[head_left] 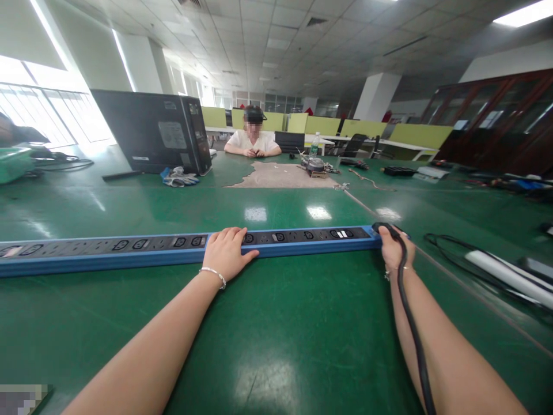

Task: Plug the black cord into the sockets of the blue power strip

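A long blue power strip (285, 250) with a black face of several sockets lies across the green table from the left edge to right of centre. My left hand (227, 251) is laid over its middle, fingers on the far side and thumb along the near side, gripping it. At its right end my right hand (394, 246) is closed round the black end piece where the thick black cable (410, 323) starts. The cable runs down over my right forearm to the bottom edge. My right fingertips are partly hidden.
Beyond the strip on the green table (207, 210) stand a black computer case (159, 132), gloves (179, 177) and a bottle (315, 144). A person (253, 141) sits at the far side. Black cables and a white bar (510, 276) lie at the right.
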The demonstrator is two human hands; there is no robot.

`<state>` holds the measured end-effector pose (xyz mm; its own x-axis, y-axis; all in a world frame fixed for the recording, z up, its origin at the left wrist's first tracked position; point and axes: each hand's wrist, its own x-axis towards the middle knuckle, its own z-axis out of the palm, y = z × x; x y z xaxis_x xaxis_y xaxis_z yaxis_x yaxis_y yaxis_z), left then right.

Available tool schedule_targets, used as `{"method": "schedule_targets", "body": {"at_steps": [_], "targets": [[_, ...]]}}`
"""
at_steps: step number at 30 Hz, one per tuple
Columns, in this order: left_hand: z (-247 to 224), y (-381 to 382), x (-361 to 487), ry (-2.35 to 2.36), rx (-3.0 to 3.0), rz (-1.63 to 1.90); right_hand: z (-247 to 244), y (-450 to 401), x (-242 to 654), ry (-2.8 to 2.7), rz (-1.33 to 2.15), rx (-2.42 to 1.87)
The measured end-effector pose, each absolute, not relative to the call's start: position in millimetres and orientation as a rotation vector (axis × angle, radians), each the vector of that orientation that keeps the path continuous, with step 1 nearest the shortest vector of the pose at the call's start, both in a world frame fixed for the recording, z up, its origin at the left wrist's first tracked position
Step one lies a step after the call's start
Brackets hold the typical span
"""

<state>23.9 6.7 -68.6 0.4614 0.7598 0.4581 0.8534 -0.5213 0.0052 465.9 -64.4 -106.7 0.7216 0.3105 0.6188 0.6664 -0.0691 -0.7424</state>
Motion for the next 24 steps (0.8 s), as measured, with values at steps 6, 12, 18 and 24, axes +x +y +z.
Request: {"method": "schedule_targets", "body": {"at_steps": [6,12,18,24], "targets": [[-68,6,24,-1.395,-2.484,-0.601,-102,-65,461,-0.796,-0.345,-1.712],[-68,6,24,-1.383,-2.484,-0.628,-98,-67,454,-0.838,-0.385,-1.82],[-68,7,25,-1.385,-2.496,-0.637,-92,-70,459,-0.92,-0.369,-1.949],[-69,7,25,-1.396,-2.49,-0.642,-96,-71,479,-1.066,-0.409,-1.977]]}}
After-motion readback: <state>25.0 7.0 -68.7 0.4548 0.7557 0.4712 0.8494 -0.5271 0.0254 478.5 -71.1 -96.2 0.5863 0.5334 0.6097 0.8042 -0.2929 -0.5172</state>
